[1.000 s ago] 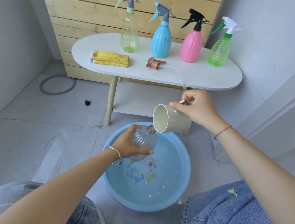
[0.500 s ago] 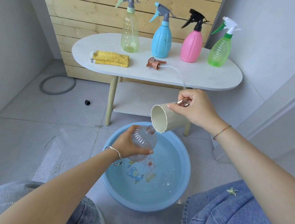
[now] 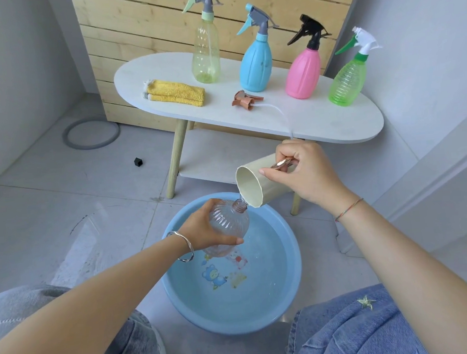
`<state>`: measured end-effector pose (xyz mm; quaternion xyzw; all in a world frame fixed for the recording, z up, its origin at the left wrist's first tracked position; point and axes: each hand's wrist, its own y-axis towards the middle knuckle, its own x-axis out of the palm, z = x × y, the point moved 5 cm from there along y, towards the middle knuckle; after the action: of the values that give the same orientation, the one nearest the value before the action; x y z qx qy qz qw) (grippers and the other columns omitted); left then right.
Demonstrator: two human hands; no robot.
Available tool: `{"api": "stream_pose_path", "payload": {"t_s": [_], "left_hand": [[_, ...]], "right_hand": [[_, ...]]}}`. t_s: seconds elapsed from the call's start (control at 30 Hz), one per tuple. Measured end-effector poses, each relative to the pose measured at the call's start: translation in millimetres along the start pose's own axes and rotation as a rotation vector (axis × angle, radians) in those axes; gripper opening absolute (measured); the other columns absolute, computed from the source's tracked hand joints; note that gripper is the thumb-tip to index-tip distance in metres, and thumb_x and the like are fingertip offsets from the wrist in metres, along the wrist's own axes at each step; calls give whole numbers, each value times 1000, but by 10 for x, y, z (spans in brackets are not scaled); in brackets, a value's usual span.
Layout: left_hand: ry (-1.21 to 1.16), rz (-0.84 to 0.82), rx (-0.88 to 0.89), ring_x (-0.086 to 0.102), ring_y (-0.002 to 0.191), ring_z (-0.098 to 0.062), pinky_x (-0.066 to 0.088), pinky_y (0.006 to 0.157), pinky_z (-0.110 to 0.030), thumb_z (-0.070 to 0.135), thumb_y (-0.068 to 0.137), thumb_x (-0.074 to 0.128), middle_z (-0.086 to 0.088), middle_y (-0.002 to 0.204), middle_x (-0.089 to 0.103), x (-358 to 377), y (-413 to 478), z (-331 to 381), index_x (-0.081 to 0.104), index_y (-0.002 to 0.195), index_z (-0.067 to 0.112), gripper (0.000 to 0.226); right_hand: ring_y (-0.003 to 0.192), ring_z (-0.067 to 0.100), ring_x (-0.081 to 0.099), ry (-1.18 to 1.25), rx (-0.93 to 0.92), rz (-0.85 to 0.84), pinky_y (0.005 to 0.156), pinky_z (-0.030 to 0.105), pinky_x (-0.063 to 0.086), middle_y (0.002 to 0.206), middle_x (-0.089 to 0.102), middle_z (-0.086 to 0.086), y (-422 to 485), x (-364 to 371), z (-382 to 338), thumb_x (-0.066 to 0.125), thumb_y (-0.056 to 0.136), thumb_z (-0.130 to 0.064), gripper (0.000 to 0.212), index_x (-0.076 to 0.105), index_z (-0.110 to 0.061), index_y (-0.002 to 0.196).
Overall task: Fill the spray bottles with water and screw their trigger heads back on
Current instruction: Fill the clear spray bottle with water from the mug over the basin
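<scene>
**Pouring water into the open spray bottle over the basin**

A clear ribbed bottle (image 3: 229, 223), its trigger head off, is held tilted above a blue basin (image 3: 298, 258) of water on the floor. The left hand (image 3: 200, 229) grips its body, fingers curled round it and thumb underneath. The right hand (image 3: 304, 175) pinches the metal handle of a cream cup (image 3: 256, 187) between thumb and fingers. The cup is tipped so that its rim sits just at the bottle's threaded neck, and a thin stream runs in.

I judge this to be the filling step for this bottle. Its copper trigger head (image 3: 245, 100) lies on the white surface (image 3: 320, 121) behind and has yet to be screwed back on. Four other spray bottles stand on that surface with heads fitted: pale yellow-green (image 3: 206, 57), blue (image 3: 256, 67), pink (image 3: 302, 76) and green (image 3: 347, 82). A folded yellow cloth (image 3: 175, 93) lies beside them.

I cannot tell how full the clear bottle is, since water and plastic look alike. The blue and pink bottles hide their contents. The trigger head's tube passes out of sight behind the right hand.
</scene>
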<state>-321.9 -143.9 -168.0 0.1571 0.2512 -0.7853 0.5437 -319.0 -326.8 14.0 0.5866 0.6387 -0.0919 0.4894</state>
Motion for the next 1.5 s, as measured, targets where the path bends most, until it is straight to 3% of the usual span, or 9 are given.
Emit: {"api": "stream_pose_path", "payload": {"t_s": [0.33,0.5,0.73,0.87,0.97,1.1,1.2,1.37,1.5], "left_hand": [[0,-23,-34,49,119,-12,41,104,-32,71,32,78,10,126,52,-8,-29,-9,37,136,27,120],[-32,-5,-38,50,116,-13,42,101,-32,56,47,88,9,124,52,-11,-36,5,39,134,27,105],[-79,10,-37,50,117,-11,39,96,-26,60,42,87,11,123,53,-21,-53,35,41,132,29,105],[-105,30,-28,50,114,-8,37,92,-22,46,55,90,13,122,53,-47,-62,39,42,131,29,92],[-194,38,-40,54,111,-6,42,92,-21,46,50,92,14,118,56,-78,-69,50,45,127,30,92],[-326,108,-37,58,103,2,44,80,-12,39,52,93,12,115,61,-165,-62,66,48,124,30,86],[-364,161,-21,54,99,9,44,84,-12,24,63,89,14,114,59,-215,-38,92,49,125,25,74],[-349,184,-41,53,97,11,44,89,-16,26,62,89,12,114,59,-235,-51,3,50,123,22,72],[-299,191,-24,50,95,14,39,88,-14,24,64,88,18,108,57,-253,-69,-32,45,117,29,68]], "right_hand": [[59,11,29,-59,-110,-45,56,24,23,56,34,-7,-5,57,-83,73,72,-31,41,38,-17,56],[63,12,24,-114,-202,-53,62,25,23,58,28,-15,-19,95,-143,74,73,-31,42,36,-20,58],[63,10,24,-134,-214,-28,61,28,24,59,30,-12,-20,108,-147,74,73,-30,41,42,-11,56],[58,14,34,-49,-70,56,57,29,28,55,39,-4,-21,46,-64,74,73,-27,40,43,-10,55],[53,8,33,137,201,205,52,23,27,52,42,0,-60,-63,161,76,76,-28,44,44,-6,56],[47,6,27,262,499,254,49,22,24,45,33,-10,-175,-33,553,68,86,-35,51,34,-15,54],[43,5,24,309,642,158,46,20,21,44,26,-13,-308,212,818,64,89,-34,50,30,-19,55],[54,11,36,122,644,-180,55,29,27,56,46,3,-662,891,1130,67,86,-33,42,56,-2,58],[55,15,38,-1,715,-323,57,31,28,53,42,-1,-975,1328,1332,67,85,-35,45,42,-18,50]]}}
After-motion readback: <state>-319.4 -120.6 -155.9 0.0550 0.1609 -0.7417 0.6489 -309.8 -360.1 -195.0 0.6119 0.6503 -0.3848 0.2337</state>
